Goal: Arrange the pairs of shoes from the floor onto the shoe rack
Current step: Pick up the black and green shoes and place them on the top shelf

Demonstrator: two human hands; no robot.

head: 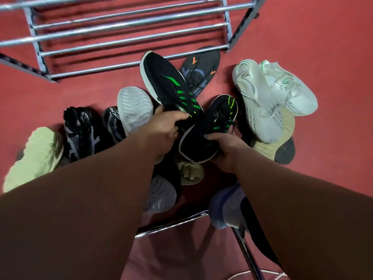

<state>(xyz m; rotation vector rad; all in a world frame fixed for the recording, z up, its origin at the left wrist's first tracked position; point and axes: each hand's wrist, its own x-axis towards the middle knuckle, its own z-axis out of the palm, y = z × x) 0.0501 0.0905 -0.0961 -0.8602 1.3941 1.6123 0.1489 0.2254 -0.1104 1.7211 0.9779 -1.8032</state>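
My left hand (164, 128) grips the heel end of a black shoe with green stripes (163, 77), its toe pointing up toward the rack. My right hand (224, 149) holds the matching black and green shoe (210, 128) from below, toe toward me. Both shoes are lifted above a pile of shoes on the red floor. The metal shoe rack (129, 35) stands beyond the pile, its chrome bars bare.
A white pair (268, 91) lies at the right over a beige sole (282, 146). A dark sole with orange marks (199, 71), a grey sole (135, 108), black and white knit shoes (82, 132) and a pale green shoe (34, 156) surround my hands. A chrome frame (244, 247) is near me.
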